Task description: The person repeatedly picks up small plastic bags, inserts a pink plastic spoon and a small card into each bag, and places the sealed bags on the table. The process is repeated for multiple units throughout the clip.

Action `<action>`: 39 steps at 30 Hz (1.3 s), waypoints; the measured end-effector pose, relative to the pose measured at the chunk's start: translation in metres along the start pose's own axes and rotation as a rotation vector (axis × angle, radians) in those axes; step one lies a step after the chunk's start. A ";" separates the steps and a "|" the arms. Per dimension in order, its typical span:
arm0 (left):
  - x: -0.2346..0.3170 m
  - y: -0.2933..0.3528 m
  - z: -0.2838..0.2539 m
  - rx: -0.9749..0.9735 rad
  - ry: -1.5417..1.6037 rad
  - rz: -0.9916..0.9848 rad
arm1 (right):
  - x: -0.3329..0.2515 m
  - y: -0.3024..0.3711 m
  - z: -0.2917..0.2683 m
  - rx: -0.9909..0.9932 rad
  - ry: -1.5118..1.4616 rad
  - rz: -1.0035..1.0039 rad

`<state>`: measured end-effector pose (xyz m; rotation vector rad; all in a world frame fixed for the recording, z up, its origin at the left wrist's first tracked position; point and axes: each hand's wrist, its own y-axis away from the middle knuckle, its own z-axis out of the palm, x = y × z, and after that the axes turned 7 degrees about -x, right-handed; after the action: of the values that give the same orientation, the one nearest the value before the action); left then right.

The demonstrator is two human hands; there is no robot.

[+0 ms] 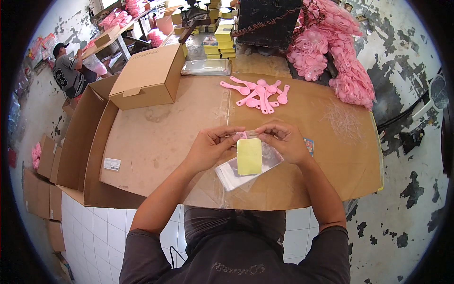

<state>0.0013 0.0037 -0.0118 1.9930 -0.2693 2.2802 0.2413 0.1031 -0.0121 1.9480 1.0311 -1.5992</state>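
In front of my body, a small clear plastic bag (251, 134) with a yellow paper card (249, 156) in or against it hangs between my hands. My left hand (213, 146) is closed, thumb and forefinger pinching near the bag's left top corner. The holed end of a pink plastic spoon (242, 135) shows beside those fingertips; the rest of it is hidden. My right hand (283, 140) pinches the bag's right top edge. Below the card lies a stack of clear plastic bags (230, 176). Beyond my hands, several pink measuring spoons (261, 96) form a loose pile on the cardboard.
Cardboard (156, 142) covers the table. A closed carton (149, 75) stands back left, beside an open box (87, 142). Behind the spoons are clear packaging (206, 67) and yellow card stacks (225, 38). Bagged pink spoons (347, 61) heap back right. A person (71, 71) sits far left.
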 end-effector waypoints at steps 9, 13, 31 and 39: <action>-0.004 -0.001 -0.008 0.061 -0.058 0.079 | -0.012 0.001 0.009 -0.081 -0.152 -0.049; 0.008 0.000 0.005 0.122 0.038 0.223 | -0.010 0.002 0.006 -0.130 -0.224 -0.020; 0.060 0.076 -0.146 0.865 0.257 0.680 | -0.013 0.005 -0.024 0.021 0.234 0.046; 0.012 0.023 -0.059 0.170 -0.550 0.073 | -0.032 0.030 -0.075 -0.008 0.798 0.075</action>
<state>-0.0615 -0.0076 -0.0094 2.7114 -0.1933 1.7923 0.3107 0.1287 0.0339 2.6466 1.1983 -0.7462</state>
